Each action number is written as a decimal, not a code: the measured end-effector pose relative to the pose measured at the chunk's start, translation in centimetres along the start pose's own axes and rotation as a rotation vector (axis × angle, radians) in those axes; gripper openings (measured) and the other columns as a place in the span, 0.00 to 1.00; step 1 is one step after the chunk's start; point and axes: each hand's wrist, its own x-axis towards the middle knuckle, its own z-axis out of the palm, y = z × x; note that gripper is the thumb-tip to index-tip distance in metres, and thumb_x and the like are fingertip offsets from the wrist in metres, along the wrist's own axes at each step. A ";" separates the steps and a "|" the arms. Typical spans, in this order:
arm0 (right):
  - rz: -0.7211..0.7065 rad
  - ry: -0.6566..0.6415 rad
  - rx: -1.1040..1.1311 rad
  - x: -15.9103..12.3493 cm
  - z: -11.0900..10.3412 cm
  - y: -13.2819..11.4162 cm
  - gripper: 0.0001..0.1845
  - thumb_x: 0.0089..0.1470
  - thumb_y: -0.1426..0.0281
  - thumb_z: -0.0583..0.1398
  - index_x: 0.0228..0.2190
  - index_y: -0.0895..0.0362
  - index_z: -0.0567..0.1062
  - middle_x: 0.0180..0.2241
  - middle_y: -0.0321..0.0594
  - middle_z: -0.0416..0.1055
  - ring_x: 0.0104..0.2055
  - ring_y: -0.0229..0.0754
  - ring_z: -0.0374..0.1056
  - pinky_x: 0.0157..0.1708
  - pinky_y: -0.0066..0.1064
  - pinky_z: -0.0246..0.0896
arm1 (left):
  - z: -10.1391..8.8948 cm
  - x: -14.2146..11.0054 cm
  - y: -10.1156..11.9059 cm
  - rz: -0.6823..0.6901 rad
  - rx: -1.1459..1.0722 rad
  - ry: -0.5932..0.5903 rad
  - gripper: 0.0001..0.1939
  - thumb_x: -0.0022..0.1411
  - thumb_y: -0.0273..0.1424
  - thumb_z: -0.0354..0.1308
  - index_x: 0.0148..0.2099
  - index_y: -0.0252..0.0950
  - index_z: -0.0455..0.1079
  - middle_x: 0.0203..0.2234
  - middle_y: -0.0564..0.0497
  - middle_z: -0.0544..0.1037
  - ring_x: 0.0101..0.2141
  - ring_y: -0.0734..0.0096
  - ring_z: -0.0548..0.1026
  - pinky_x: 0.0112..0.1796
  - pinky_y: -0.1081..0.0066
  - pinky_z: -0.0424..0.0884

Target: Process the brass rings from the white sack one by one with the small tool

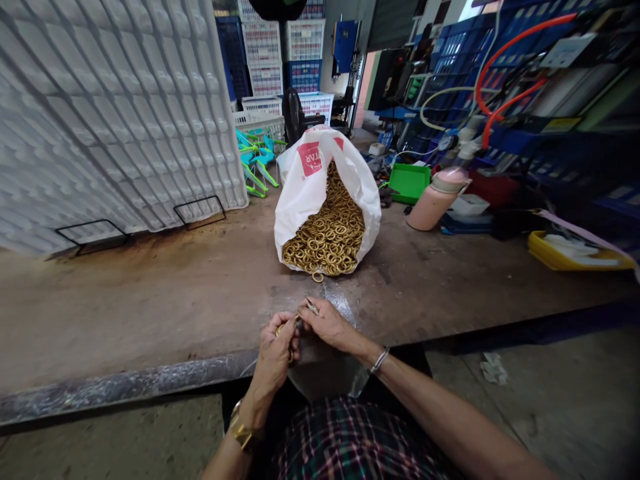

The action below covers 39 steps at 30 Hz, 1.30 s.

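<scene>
My left hand (pixel 274 353) is closed around a few brass-coloured rings (pixel 280 329) near the table's front edge. Beside it, almost touching, my right hand (pixel 329 325) is closed on a small pointed metal tool (pixel 311 306), whose tip sticks out past the fingers; its exact kind is too small to tell. The fingertips of both hands meet around a ring, partly hidden. Just beyond the hands, a white plastic bag (pixel 295 213) lies open towards me, full of brass-coloured rings (pixel 333 233). One loose ring (pixel 317 277) rests at the bag's mouth.
Stacked clear plastic trays (pixel 125 113) stand at the left, by black wire stands (pixel 200 210). To the right are a pink bottle (pixel 433 205), a green tray (pixel 409 182) and a yellow tray (pixel 575 257). Turquoise-and-green items (pixel 257 160) and stacked crates (pixel 305 40) are behind.
</scene>
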 end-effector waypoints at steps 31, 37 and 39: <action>-0.060 -0.149 -0.829 -1.1 0.1 -1.2 0.13 0.50 0.75 0.50 0.38 0.59 0.69 0.31 0.43 0.72 0.31 0.40 0.65 0.28 0.28 0.47 | 0.0 -0.3 0.0 0.020 0.044 -0.011 0.17 0.53 0.46 0.55 0.32 0.36 0.60 0.15 0.60 0.63 0.14 0.82 0.59 0.16 0.81 0.56; -0.037 -0.110 -0.834 -0.9 0.3 -0.5 0.13 0.52 0.74 0.49 0.38 0.58 0.68 0.32 0.43 0.72 0.34 0.42 0.67 0.29 0.28 0.48 | 0.1 -0.2 0.0 0.037 0.091 0.019 0.18 0.53 0.47 0.54 0.31 0.36 0.60 0.15 0.59 0.63 0.14 0.82 0.59 0.16 0.81 0.56; -0.033 -0.126 -0.841 -0.9 0.3 -0.7 0.13 0.51 0.75 0.49 0.39 0.58 0.68 0.33 0.43 0.73 0.34 0.42 0.67 0.30 0.28 0.49 | 0.1 -0.1 -0.1 0.047 0.102 0.020 0.18 0.53 0.47 0.54 0.31 0.36 0.60 0.15 0.59 0.63 0.14 0.82 0.59 0.16 0.81 0.56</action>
